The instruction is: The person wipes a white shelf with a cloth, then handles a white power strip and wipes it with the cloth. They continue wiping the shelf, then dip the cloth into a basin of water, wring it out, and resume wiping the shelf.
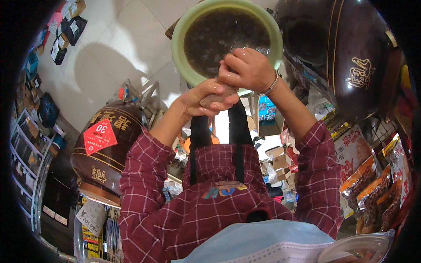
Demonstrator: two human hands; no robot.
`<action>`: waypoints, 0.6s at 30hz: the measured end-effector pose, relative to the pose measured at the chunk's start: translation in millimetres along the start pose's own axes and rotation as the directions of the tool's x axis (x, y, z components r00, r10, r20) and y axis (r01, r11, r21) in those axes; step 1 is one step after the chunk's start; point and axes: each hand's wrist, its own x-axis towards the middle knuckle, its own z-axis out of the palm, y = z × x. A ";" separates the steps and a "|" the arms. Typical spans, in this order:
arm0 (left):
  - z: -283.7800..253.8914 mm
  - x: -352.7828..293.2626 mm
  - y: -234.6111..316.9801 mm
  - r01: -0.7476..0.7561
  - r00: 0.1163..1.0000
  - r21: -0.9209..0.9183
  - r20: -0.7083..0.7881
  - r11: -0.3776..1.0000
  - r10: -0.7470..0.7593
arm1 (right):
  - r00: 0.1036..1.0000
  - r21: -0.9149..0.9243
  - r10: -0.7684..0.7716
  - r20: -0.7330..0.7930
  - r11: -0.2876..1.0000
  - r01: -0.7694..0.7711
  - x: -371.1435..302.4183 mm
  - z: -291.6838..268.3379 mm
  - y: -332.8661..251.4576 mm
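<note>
A pale green basin (180, 44) holding dark liquid with small bits sits in front of me. Just at its near rim, both hands wring a wet brownish cloth bundle (218, 95). My right hand (247, 69) grips the bundle's top, and my left hand (206, 97) is wrapped around its lower part. Both hands look wet. A thin bracelet circles my right wrist. My sleeves are red plaid, and dark apron straps run down my chest.
A large dark brown ceramic jar (103, 153) with a red diamond label stands at left. Another big dark jar (346, 52) is at upper right. Packaged goods (372, 188) hang at right; shelves (30, 136) line the left. White tiled floor (114, 48) lies beyond.
</note>
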 end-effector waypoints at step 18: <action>-45.0 46.2 -21.3 0.522 0.780 0.708 -0.169 -0.476 0.603 | 0.314 -0.056 0.649 0.693 0.482 -0.874 -65.7 46.4 -43.2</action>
